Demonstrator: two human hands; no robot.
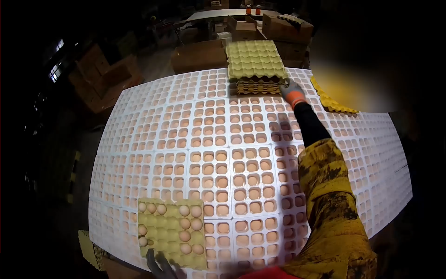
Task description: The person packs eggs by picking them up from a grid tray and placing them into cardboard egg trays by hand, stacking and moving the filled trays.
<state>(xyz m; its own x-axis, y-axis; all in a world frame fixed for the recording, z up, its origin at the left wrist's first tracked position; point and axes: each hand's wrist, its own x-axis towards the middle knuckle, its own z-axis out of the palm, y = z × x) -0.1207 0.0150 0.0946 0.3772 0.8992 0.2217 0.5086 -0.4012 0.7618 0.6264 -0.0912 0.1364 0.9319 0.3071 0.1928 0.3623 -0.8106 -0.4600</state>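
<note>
My right hand (pixel 291 92), in a grey and orange glove, reaches to the far edge and is closed on the right side of a stack of egg trays (pixel 255 60). The top trays are yellow-green, with darker ones under them. At the bottom left, my left hand (pixel 160 266), in a dark glove, is at the near edge of a yellow-green egg tray (pixel 167 228); what its fingers do is hard to make out. That tray holds several eggs (pixel 185 210) along its sides, with empty cups in the middle.
White foam trays (pixel 211 156) with eggs in their cells cover the table. A yellow egg tray (pixel 332 100) lies at the right. Cardboard boxes (pixel 200 56) stand beyond the far edge, and more trays (pixel 88 250) are at the lower left.
</note>
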